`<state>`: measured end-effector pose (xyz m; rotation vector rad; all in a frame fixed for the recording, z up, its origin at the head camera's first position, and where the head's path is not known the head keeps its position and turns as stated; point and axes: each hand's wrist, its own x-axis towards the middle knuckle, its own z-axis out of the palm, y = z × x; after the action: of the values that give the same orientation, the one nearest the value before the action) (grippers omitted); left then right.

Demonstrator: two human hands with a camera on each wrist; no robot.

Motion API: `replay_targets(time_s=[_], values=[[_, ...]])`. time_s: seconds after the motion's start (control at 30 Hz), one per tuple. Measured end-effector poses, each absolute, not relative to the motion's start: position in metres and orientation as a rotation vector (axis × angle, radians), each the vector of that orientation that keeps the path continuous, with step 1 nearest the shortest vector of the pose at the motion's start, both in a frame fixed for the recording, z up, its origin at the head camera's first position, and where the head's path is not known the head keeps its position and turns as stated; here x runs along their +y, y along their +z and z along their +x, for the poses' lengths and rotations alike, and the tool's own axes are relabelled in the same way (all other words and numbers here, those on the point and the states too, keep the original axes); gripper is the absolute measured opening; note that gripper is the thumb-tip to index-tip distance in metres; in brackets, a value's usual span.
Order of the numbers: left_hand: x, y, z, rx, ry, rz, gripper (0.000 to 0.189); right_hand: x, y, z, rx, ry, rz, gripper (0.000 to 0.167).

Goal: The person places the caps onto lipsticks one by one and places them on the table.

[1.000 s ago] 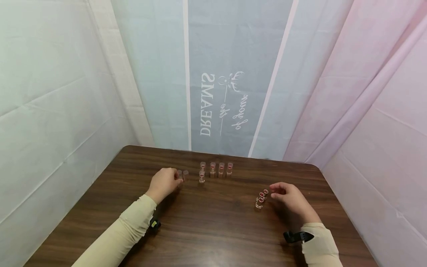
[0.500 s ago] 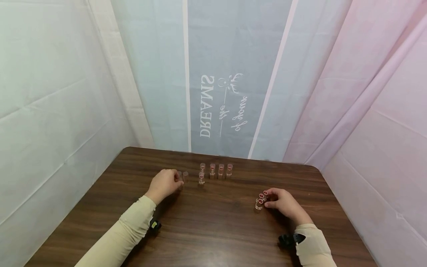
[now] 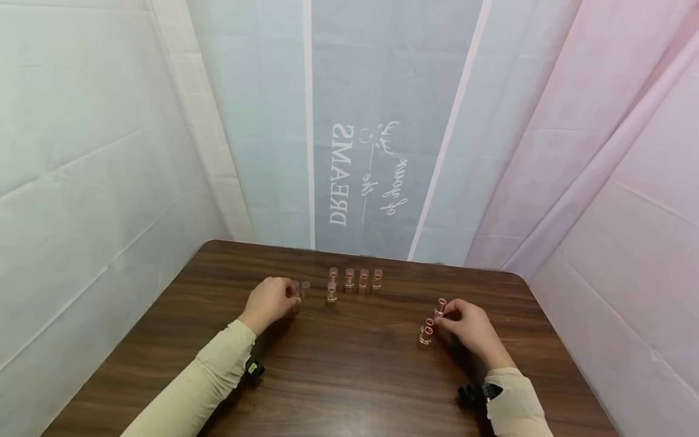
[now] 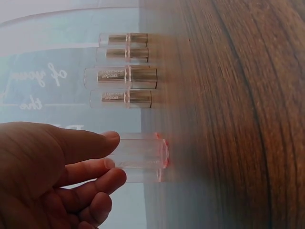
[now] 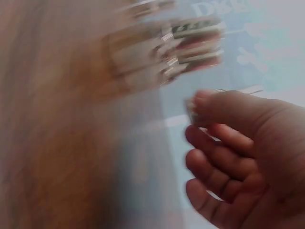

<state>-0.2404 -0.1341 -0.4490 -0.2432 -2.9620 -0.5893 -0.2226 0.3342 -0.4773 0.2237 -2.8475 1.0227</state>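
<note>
At the left of the table, my left hand (image 3: 269,303) pinches a clear lipstick cap (image 4: 142,153) between thumb and fingers; its rim appears to be at the tabletop. A second clear cap (image 3: 306,289) stands just beyond it. My right hand (image 3: 471,328) pinches an uncapped lipstick (image 3: 440,306), raised a little above the others; in the right wrist view the fingers mostly hide it. Two more uncapped lipsticks stand close by, a rear lipstick (image 3: 428,323) and a front lipstick (image 3: 425,338). The right wrist view is blurred.
Several capped lipsticks (image 3: 363,280) stand in a row toward the back of the dark wooden table (image 3: 349,376), with one capped lipstick (image 3: 332,294) in front of the row's left end. A printed curtain (image 3: 377,79) hangs behind the table's rear edge.
My right hand has moved in to the small lipstick group, taken hold of the farthest one and lifted it up and slightly away. The left hand has stayed at the cap.
</note>
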Motion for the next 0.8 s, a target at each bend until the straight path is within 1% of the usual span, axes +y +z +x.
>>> replay_targets(time_s=[0.17,0.3,0.43,0.53,0.67,0.8], values=[[-0.134,-0.449,-0.240,-2.963,-0.603,-0.253,0.017,0.313,-0.446,-0.211,-2.619,1.148,0.183,0.026],[-0.135,-0.449,-0.240,-2.953,-0.621,-0.256,0.016,0.273,-0.417,-0.194,-2.465,1.323,0.213,0.021],[-0.137,-0.449,-0.240,-2.947,-0.640,-0.268,0.016,0.236,-0.401,-0.176,-2.374,1.469,0.314,0.021],[-0.137,-0.449,-0.241,-2.942,-0.652,-0.267,0.016,0.215,-0.402,-0.165,-2.351,1.498,0.412,0.021],[-0.138,-0.451,-0.241,-2.942,-0.665,-0.254,0.015,0.195,-0.414,-0.159,-2.363,1.479,0.525,0.019],[-0.137,-0.453,-0.241,-2.948,-0.675,-0.262,0.015,0.183,-0.430,-0.157,-2.418,1.461,0.542,0.019]])
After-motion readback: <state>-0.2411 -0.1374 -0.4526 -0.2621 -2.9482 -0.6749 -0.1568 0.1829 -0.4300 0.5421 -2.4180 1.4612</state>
